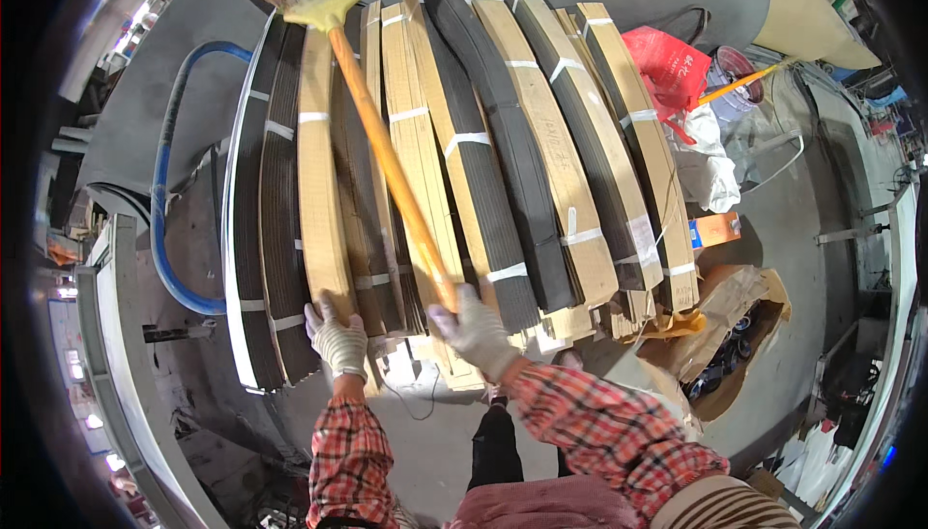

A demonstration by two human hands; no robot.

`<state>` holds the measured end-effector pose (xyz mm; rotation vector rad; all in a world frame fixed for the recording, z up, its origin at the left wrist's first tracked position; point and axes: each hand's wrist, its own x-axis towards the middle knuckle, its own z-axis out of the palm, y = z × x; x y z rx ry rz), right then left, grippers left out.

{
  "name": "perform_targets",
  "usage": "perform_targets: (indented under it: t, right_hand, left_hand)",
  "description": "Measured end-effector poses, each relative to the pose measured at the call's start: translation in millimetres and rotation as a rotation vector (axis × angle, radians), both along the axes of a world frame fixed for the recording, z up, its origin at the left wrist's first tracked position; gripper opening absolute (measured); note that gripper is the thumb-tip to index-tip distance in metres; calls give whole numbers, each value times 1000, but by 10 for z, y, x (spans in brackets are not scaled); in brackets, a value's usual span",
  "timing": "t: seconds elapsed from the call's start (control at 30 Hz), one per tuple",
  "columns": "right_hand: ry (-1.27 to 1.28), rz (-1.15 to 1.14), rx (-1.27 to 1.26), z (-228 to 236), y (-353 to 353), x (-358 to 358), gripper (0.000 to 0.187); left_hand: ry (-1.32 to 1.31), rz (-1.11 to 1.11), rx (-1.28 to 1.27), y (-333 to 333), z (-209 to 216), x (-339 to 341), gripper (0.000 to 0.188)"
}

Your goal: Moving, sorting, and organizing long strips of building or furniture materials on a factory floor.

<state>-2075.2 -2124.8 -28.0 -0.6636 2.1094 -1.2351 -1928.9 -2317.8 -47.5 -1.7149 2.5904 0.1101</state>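
From my distant seat I had the left hand (340,343), in a pale ribbed knit glove, spread with its fingers apart over the near end of a long tan cardboard bundle (319,176); how hard it pressed I could not tell; the right hand (480,334), gloved alike, was clamped around the near end of a long broom with an orange-yellow stick handle and brown bristles (387,157); the broom slanted away to the left across the row, its bristle head by the far ends, though whether it touched anything I could not make out; with the grip so near the tip, I judged the far end would feel heavy, so a firm wrist and slow, small movements suited it best; I reckoned the bristles should follow the length of the strips and pass lightly over the flat white straps (313,117), which might snag; the left hand, I thought, did best flat and steady, so that neither the tan bundle nor the dark ridged bundle (282,200) to its left slid; the curved blue hose (162,191) beyond deserved a wide berth.
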Motion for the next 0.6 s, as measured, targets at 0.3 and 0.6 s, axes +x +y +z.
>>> perform_targets:
  t: [0.3,0.6]
  right_hand:
    - [335,-487,550,-970,653,-577,70]
    - [-25,-234,319,-1021,1019,-1009,49]
  left_hand:
    - [431,-338,-48,737,193,138,67]
    - [916,-221,826,1678,-5,-393,57]
